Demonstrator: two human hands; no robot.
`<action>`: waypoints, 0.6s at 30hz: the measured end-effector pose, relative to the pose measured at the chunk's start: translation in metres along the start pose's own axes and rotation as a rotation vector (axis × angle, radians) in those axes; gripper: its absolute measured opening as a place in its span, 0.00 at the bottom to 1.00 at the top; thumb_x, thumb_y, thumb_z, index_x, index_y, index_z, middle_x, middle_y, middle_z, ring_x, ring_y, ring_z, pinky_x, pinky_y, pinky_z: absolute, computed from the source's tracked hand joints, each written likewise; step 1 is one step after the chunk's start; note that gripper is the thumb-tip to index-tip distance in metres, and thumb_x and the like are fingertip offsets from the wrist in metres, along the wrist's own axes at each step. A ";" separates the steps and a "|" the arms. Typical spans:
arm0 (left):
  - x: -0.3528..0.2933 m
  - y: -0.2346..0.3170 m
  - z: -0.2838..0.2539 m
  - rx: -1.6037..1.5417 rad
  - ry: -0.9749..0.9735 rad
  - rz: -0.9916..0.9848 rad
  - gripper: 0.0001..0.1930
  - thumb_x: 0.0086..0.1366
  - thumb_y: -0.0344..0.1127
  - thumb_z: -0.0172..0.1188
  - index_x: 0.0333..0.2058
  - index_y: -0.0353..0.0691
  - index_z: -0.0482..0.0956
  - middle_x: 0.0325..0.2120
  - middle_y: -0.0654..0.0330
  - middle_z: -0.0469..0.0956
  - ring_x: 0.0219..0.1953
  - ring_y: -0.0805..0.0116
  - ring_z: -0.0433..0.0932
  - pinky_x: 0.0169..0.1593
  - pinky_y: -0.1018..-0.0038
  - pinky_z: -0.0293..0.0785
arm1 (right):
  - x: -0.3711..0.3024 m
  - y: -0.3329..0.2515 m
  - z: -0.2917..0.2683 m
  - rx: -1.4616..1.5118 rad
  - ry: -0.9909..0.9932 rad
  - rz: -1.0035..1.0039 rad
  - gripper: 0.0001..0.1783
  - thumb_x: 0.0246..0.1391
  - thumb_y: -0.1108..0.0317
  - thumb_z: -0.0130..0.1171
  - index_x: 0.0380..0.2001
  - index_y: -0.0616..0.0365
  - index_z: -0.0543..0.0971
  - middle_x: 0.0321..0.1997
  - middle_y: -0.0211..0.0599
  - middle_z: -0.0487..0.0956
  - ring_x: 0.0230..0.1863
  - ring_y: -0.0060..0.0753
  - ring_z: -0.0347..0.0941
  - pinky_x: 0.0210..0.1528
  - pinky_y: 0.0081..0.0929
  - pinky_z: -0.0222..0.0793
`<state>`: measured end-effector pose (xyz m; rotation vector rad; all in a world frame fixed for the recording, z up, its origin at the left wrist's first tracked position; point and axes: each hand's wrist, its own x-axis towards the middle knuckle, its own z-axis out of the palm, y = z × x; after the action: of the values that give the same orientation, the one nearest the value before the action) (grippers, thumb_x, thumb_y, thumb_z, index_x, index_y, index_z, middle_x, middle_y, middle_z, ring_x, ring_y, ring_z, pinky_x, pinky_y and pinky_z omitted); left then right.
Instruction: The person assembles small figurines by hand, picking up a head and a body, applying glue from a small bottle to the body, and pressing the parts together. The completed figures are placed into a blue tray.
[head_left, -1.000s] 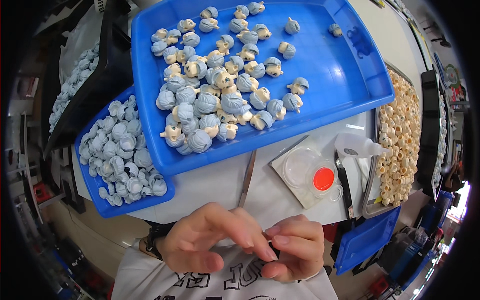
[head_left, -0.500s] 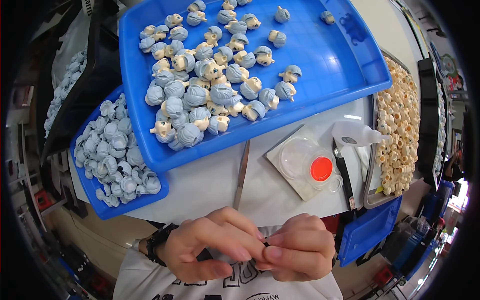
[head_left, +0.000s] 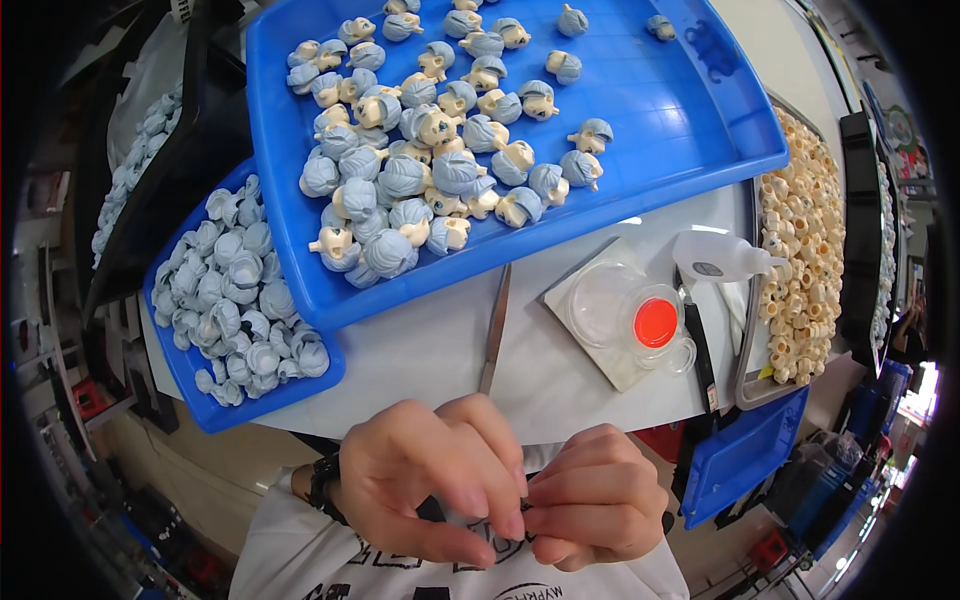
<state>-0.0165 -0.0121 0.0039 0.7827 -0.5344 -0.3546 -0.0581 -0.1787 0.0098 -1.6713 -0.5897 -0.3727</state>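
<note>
My two hands meet at the near edge of the table, in front of my white shirt. My left hand [head_left: 425, 490] has bent fingers, with the thumb apart from them and nothing visible between. Its fingertips touch those of my right hand [head_left: 598, 500], whose thumb and fingers are pinched together. What that pinch holds is hidden; only a small dark spot shows where the fingertips meet. Closest ahead of the hands lie a slim metal blade [head_left: 497, 335] and a square pale tile [head_left: 612, 360] with clear round dishes and a red-orange disc [head_left: 656, 323].
A large blue tray [head_left: 640, 190] bears doll heads [head_left: 390, 253] with light-blue hair. Left of it, a smaller blue bin [head_left: 215, 415] holds light-blue hair pieces [head_left: 243, 270]. To the right are a white squeeze bottle [head_left: 715, 257], a black-handled knife [head_left: 700, 350] and a metal tray [head_left: 752, 390] of cream-coloured parts.
The view has shifted slightly, so the table things sit a little further right and mostly higher. My left hand's fingers are raised and more bent; my right hand stays pinched.
</note>
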 end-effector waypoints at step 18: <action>0.005 0.026 0.001 0.612 -0.152 -0.090 0.10 0.48 0.32 0.66 0.32 0.43 0.80 0.28 0.64 0.69 0.30 0.68 0.68 0.32 0.76 0.64 | -0.001 0.003 -0.005 -0.243 0.088 -0.151 0.21 0.24 0.61 0.74 0.22 0.49 0.71 0.25 0.27 0.70 0.27 0.27 0.68 0.22 0.20 0.58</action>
<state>-0.0099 0.0017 0.0252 1.3810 -0.7664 -0.3373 -0.0573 -0.1842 0.0076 -1.8363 -0.6264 -0.6455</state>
